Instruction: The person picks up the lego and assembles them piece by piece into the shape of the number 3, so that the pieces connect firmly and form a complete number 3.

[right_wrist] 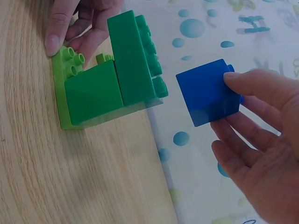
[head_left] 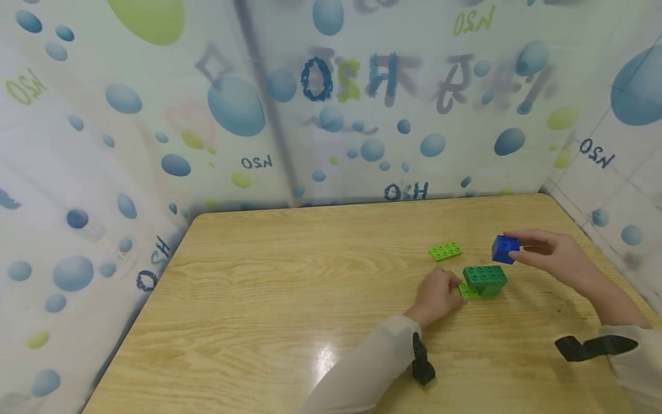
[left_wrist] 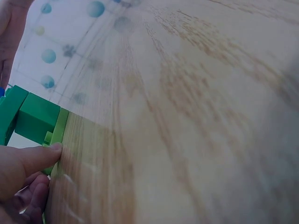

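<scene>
My right hand (head_left: 555, 259) pinches a blue toy brick (right_wrist: 208, 93) between thumb and fingers, above and to the right of a small stack of bricks. At the bottom of that stack lies a light green plate (right_wrist: 60, 88) on the table. On it stands a dark green block (right_wrist: 93, 93), topped by a longer dark green brick (head_left: 485, 276) that juts out past it, studs up. My left hand (head_left: 437, 294) grips the plate's left end, thumb (left_wrist: 42, 156) on its near edge.
A second light green plate (head_left: 445, 251) lies on the wooden table (head_left: 289, 287), behind the stack. A curtain printed with blue and green drops (head_left: 235, 106) hangs along the table's back and sides. Black straps (head_left: 423, 362) sit on both sleeves.
</scene>
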### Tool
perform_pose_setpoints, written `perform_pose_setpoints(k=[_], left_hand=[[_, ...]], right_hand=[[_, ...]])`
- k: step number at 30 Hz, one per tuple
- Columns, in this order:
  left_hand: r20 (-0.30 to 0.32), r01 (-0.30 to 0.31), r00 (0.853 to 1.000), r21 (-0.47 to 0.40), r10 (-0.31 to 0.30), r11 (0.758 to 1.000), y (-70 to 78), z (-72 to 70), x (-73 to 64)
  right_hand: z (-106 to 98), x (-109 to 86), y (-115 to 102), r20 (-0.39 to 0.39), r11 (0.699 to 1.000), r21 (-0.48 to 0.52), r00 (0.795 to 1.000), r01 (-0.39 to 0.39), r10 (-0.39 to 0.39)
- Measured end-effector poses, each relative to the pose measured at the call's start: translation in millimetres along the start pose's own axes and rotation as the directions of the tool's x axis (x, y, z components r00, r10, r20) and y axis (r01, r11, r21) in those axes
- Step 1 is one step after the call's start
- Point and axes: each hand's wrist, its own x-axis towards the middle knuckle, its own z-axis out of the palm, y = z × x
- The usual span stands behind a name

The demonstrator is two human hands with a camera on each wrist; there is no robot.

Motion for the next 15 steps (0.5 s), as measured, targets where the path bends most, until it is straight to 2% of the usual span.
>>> perform_pose_setpoints(k=[9, 15], left_hand=[[-0.004, -0.008, 1.000, 0.010, 0.008, 1.000, -0.8, 0.9, -0.1], [0.005, 0.005, 1.000, 0.004, -0.005, 1.000, 0.1, -0.8, 0.0]], right_hand=[[1.9, -4.1, -7.8, 0.042, 0.999, -0.035, 0.999, 0.008, -0.006], [5.4, -7.5, -10.1, 0.065, 0.997, -0.046, 0.997, 0.056, -0.052]])
